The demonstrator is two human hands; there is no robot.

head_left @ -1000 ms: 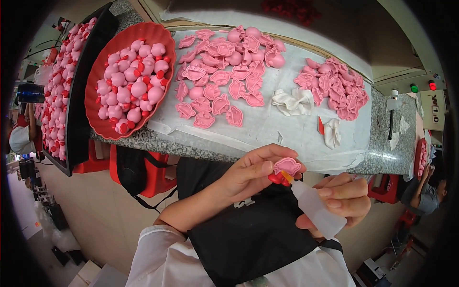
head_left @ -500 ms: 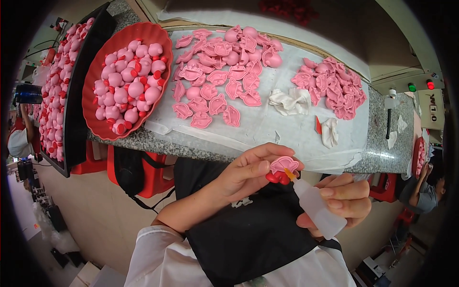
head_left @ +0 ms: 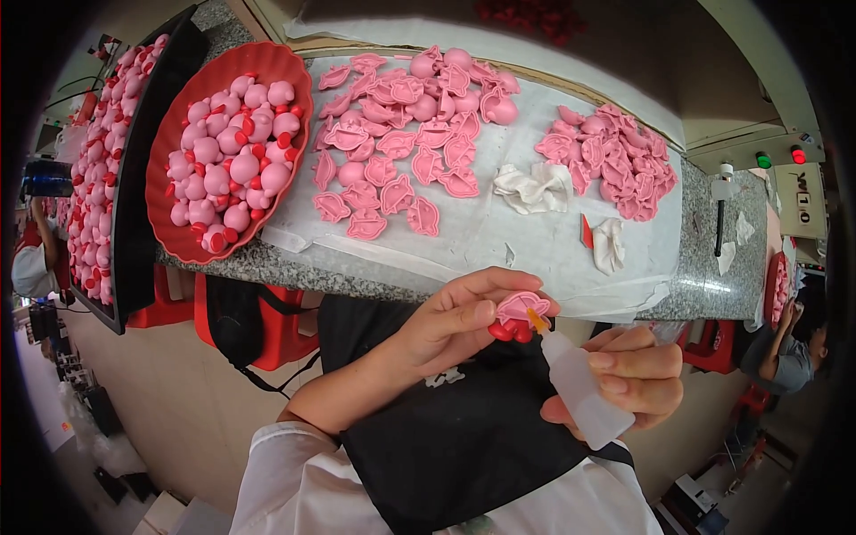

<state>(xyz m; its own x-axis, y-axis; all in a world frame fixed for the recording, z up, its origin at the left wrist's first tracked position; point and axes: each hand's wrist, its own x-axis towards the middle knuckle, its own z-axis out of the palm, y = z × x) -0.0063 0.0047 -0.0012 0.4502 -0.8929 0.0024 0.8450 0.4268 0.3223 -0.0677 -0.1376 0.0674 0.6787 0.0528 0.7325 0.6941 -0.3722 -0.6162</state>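
left hand (head_left: 450,325): raised in front of the black apron (head_left: 455,428), fingers pinched closed on a small pink shell piece with red feet (head_left: 515,316)
right hand (head_left: 629,379): wrapped shut around a small white squeeze bottle (head_left: 578,385), just right of and below the left hand
bottle axis: slants up and to the left, its orange nozzle tip (head_left: 533,317) touching the pink piece at its right edge
key relation: the piece sits up-left of the bottle, right on the line of the nozzle; the two hands are close, not touching
piece position: held in the air, below the edge of the stone counter (head_left: 704,285), well apart from the loose pink shells (head_left: 401,147) on the white sheet
nearby: red oval tray (head_left: 178,241) of finished pink figures, far left on the counter
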